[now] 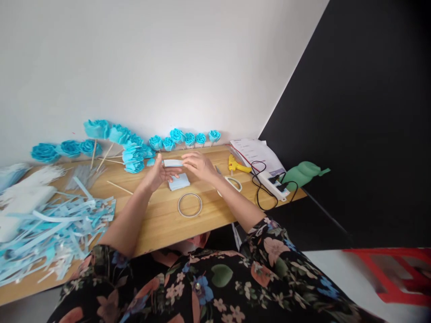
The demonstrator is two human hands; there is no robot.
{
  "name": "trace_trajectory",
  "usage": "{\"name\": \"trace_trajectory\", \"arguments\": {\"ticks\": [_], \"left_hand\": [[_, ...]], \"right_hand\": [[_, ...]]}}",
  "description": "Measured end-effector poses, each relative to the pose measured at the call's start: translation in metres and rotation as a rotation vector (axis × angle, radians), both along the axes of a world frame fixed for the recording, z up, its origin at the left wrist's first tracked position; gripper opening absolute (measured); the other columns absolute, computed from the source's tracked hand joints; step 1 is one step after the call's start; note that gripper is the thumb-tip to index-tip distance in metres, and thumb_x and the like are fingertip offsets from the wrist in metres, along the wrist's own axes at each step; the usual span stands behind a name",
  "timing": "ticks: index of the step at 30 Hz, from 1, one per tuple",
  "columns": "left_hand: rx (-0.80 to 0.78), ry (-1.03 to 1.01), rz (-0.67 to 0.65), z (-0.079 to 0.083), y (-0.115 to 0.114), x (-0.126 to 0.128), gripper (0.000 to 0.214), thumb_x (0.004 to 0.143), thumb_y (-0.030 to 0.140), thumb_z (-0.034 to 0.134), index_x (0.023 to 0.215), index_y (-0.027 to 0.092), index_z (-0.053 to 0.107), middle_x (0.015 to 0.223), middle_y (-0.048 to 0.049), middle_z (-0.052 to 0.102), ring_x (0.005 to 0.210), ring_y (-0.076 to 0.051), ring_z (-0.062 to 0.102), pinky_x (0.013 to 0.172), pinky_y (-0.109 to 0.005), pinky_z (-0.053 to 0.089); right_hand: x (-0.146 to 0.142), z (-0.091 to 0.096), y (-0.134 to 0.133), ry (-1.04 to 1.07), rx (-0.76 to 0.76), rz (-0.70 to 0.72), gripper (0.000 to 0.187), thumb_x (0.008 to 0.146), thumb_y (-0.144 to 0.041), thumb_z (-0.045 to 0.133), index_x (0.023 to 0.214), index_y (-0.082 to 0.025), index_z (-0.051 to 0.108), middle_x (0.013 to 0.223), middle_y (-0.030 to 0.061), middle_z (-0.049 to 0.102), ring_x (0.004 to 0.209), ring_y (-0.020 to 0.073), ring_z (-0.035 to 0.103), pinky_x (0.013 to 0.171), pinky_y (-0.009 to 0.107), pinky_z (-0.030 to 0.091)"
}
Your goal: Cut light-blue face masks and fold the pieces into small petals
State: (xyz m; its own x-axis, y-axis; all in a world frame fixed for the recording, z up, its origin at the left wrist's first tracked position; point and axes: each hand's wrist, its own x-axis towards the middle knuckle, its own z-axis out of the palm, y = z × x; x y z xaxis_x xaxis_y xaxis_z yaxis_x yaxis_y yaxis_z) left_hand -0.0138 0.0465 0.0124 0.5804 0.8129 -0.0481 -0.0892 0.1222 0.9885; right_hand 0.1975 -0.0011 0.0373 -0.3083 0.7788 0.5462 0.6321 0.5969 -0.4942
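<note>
A short pale strip of paper (173,163) stretches level between my two hands, above the table. My left hand (156,174) has its left end at the thumb, with the lower fingers reaching out beneath it. Fingers bent over the right end, my right hand (199,166) pinches the strip from above. Just below lies a small stack of pale blue paper pieces (179,181). Nearer to me, a thin roll of tape (190,205) rests flat. A second tape roll (235,183) is partly hidden behind my right forearm.
Blue paper flowers (133,152), several on sticks, line the wall. Loose blue and white paper strips (63,224) cover the table's left. On the right are a yellow glue gun (238,164), a power strip with black cords (273,185), printed sheets (258,153) and a green object (303,174).
</note>
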Motion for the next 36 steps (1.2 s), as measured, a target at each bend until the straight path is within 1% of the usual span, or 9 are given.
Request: {"name": "trace_trajectory", "arguments": {"ticks": [2, 4, 7, 10, 14, 21, 25, 30, 36], "left_hand": [[0.030, -0.011, 0.035, -0.004, 0.002, 0.000, 0.058, 0.075, 0.067, 0.066, 0.090, 0.012, 0.069, 0.079, -0.0152, 0.074, 0.064, -0.022, 0.069, 0.049, -0.027, 0.046], [0.066, -0.021, 0.110, -0.008, 0.004, 0.001, 0.045, 0.068, 0.051, 0.079, 0.086, 0.011, 0.068, 0.071, -0.0103, 0.071, 0.059, -0.019, 0.066, 0.048, -0.025, 0.045], [0.108, -0.051, 0.199, -0.012, 0.005, 0.002, 0.039, 0.070, 0.046, 0.078, 0.085, 0.011, 0.068, 0.062, -0.0066, 0.067, 0.051, -0.016, 0.059, 0.048, -0.026, 0.043], [0.160, -0.056, 0.226, -0.011, 0.004, 0.002, 0.035, 0.078, 0.047, 0.072, 0.081, 0.012, 0.068, 0.059, -0.0055, 0.066, 0.049, -0.013, 0.054, 0.049, -0.027, 0.041], [0.222, 0.010, 0.191, -0.006, -0.003, 0.003, 0.036, 0.084, 0.050, 0.066, 0.078, 0.015, 0.067, 0.055, -0.0023, 0.061, 0.046, -0.012, 0.049, 0.049, -0.026, 0.036], [0.332, 0.075, 0.171, 0.003, -0.015, 0.009, 0.036, 0.087, 0.050, 0.063, 0.077, 0.015, 0.067, 0.056, -0.0018, 0.060, 0.046, -0.011, 0.045, 0.050, -0.026, 0.035], [0.337, 0.091, 0.160, 0.003, -0.016, 0.011, 0.039, 0.084, 0.052, 0.066, 0.079, 0.014, 0.069, 0.055, -0.0015, 0.060, 0.047, -0.011, 0.047, 0.049, -0.025, 0.035], [0.315, 0.099, 0.167, -0.002, -0.013, 0.013, 0.048, 0.074, 0.051, 0.076, 0.101, 0.012, 0.072, 0.063, -0.0022, 0.066, 0.050, -0.011, 0.051, 0.048, -0.024, 0.038], [0.357, 0.142, 0.181, -0.006, -0.009, 0.011, 0.060, 0.075, 0.046, 0.078, 0.124, 0.013, 0.068, 0.058, 0.0013, 0.062, 0.048, -0.010, 0.049, 0.049, -0.023, 0.038]], "right_hand": [[0.000, 0.001, -0.001, -0.076, 0.051, 0.042, 0.018, 0.096, -0.025, 0.057, 0.094, -0.021, 0.075, 0.120, 0.0098, 0.072, 0.119, 0.0214, 0.061, 0.107, 0.044, 0.045], [0.002, 0.000, 0.000, -0.042, 0.081, 0.053, 0.021, 0.097, -0.027, 0.055, 0.101, -0.022, 0.075, 0.125, 0.0093, 0.070, 0.122, 0.0205, 0.060, 0.109, 0.043, 0.044], [0.007, -0.007, 0.005, 0.168, 0.049, -0.017, 0.028, 0.099, -0.029, 0.051, 0.118, -0.022, 0.070, 0.131, 0.0086, 0.068, 0.126, 0.0180, 0.059, 0.112, 0.040, 0.043], [0.009, -0.018, 0.007, 0.366, -0.101, -0.047, 0.036, 0.097, -0.030, 0.051, 0.129, -0.022, 0.064, 0.132, 0.0093, 0.068, 0.125, 0.0178, 0.062, 0.106, 0.036, 0.048], [0.004, -0.034, 0.000, 0.436, -0.226, -0.018, 0.044, 0.091, -0.029, 0.057, 0.134, -0.023, 0.060, 0.130, 0.0092, 0.069, 0.118, 0.0185, 0.066, 0.098, 0.033, 0.053], [-0.001, -0.039, -0.010, 0.374, -0.220, -0.008, 0.034, 0.088, -0.032, 0.061, 0.121, -0.023, 0.068, 0.121, 0.0057, 0.072, 0.099, 0.0164, 0.069, 0.095, 0.032, 0.053], [-0.001, -0.039, -0.009, 0.355, -0.179, -0.047, 0.022, 0.089, -0.035, 0.062, 0.102, -0.021, 0.073, 0.105, 0.0049, 0.074, 0.090, 0.0159, 0.068, 0.089, 0.029, 0.053], [-0.001, -0.037, -0.010, 0.340, -0.153, -0.083, 0.019, 0.089, -0.036, 0.062, 0.092, -0.021, 0.073, 0.096, 0.0037, 0.074, 0.088, 0.0165, 0.067, 0.087, 0.029, 0.052], [-0.005, -0.034, -0.013, 0.421, -0.228, -0.062, 0.021, 0.088, -0.038, 0.062, 0.090, -0.019, 0.071, 0.096, 0.0042, 0.074, 0.090, 0.0163, 0.068, 0.087, 0.028, 0.051]]}}
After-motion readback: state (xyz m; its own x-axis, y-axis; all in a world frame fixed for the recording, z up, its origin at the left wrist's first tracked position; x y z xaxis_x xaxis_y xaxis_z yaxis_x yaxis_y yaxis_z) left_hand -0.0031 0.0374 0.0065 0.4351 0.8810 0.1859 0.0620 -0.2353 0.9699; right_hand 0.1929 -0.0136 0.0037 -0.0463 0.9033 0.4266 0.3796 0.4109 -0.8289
